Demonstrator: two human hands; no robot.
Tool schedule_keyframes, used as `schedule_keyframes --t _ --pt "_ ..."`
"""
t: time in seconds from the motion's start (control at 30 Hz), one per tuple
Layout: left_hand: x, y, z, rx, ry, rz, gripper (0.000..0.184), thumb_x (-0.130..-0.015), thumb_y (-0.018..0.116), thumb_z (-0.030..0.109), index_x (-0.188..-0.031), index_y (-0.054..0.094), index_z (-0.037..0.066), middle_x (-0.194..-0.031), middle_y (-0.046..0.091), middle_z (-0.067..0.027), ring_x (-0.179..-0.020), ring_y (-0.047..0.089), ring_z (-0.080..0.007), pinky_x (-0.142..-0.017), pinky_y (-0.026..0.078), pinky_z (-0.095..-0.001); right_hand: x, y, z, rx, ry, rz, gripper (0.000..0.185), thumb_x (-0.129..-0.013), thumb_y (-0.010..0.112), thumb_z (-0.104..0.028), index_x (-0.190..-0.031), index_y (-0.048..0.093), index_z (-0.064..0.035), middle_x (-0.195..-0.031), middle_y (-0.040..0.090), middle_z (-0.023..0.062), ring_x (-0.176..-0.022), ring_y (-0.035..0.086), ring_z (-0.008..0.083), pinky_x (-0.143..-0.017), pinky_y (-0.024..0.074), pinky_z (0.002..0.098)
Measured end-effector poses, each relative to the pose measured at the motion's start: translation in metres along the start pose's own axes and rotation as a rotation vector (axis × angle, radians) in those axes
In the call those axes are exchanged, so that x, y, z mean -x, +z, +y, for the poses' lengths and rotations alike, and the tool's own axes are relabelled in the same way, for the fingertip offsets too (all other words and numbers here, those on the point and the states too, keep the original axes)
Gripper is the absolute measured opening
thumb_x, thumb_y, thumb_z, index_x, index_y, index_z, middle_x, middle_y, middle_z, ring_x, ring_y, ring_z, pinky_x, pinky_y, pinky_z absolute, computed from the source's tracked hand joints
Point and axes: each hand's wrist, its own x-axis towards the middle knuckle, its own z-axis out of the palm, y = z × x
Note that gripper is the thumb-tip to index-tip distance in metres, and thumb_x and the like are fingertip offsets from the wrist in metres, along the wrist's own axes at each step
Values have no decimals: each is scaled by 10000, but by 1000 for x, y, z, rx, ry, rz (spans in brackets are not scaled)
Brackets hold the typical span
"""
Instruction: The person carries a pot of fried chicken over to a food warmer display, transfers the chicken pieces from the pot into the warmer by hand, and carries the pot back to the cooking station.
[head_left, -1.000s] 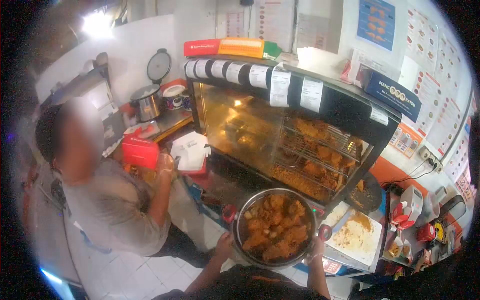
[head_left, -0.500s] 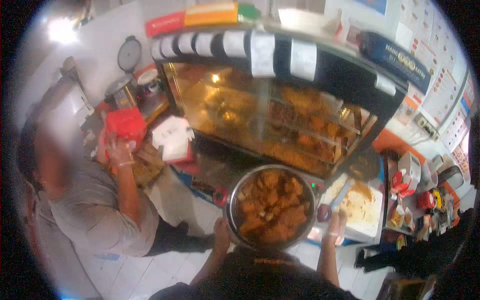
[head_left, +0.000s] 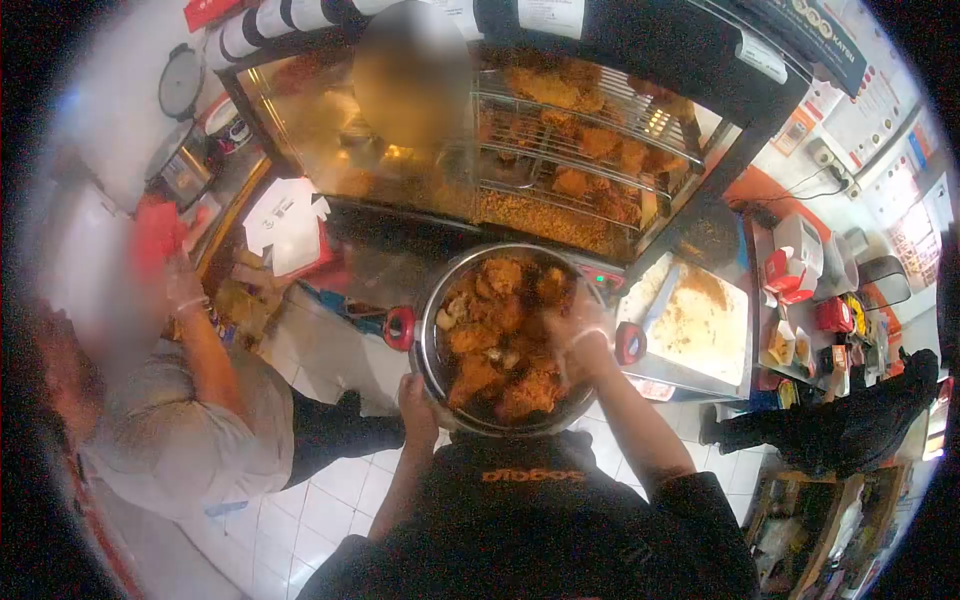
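A round steel pot (head_left: 432,375) with red side handles stands in front of me, holding several pieces of fried chicken (head_left: 503,310). My right hand (head_left: 580,335), in a clear glove, reaches over the pot's right part among the chicken. Its fingers are smeared by motion, so whether they grip a piece is unclear. At the pot's lower left outer side is my left hand (head_left: 418,408), below the left red handle (head_left: 399,328); its fingers are mostly hidden. To the right lies a knife (head_left: 663,298) on a crumb-covered white board (head_left: 710,340).
Behind the pot stands a glass display case (head_left: 570,150) with fried chicken on racks. At left, a co-worker (head_left: 200,420) holds a red box (head_left: 157,235). An open white-and-red box (head_left: 283,225) sits nearby. A side counter at right carries containers (head_left: 797,255).
My right hand has moved left from beside the white board into the pot. My left hand stays by the pot's left side. The view has shifted, and the co-worker's red box appears farther left.
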Motion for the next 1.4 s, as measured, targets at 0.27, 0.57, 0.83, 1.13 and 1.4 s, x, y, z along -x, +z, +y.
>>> schedule_keyframes --t 0.27,0.57,0.83,1.13,1.4 --pt "20 20 36 34 -35 -53 164 -899 499 218 -910 515 55 -803 512 -14 -739 484 -115 -686 406 -284 -48 49 -26 -58 -146 137 489 -735 673 -373 -1096 576 -58 -1120 582 173 -998 589 321 -877 474 388" --pt "19 24 38 11 -12 -8 167 -890 522 263 -897 512 97 -727 506 -8 -622 498 -133 -545 429 -297 -72 -17 -13 -1271 -451 260 466 -621 841 -245 -972 591 -67 -921 630 55 -805 594 163 -758 493 286" --pt "7 0 14 -71 10 -92 261 -932 485 350 -931 510 90 -775 511 -4 -675 498 -90 -567 391 -241 -194 -88 -83 -1364 -209 52 585 -784 646 -370 -1232 344 -146 -1216 427 62 -1062 458 232 -915 377 395" --pt "4 -2 12 -488 167 -107 317 -943 446 354 -979 535 52 -886 506 -52 -772 495 -166 -707 412 -340 -293 -61 -107 -15 -513 624 454 -900 434 -430 -959 684 -55 -1029 656 138 -937 611 298 -834 478 418" --pt "23 25 47 -205 253 -173 297 -957 420 330 -899 465 42 -808 415 -23 -688 415 -144 -682 395 -321 -184 -126 -78 73 -467 302 498 -843 537 -410 -1260 525 -137 -1204 582 130 -1152 513 269 -946 431 375"
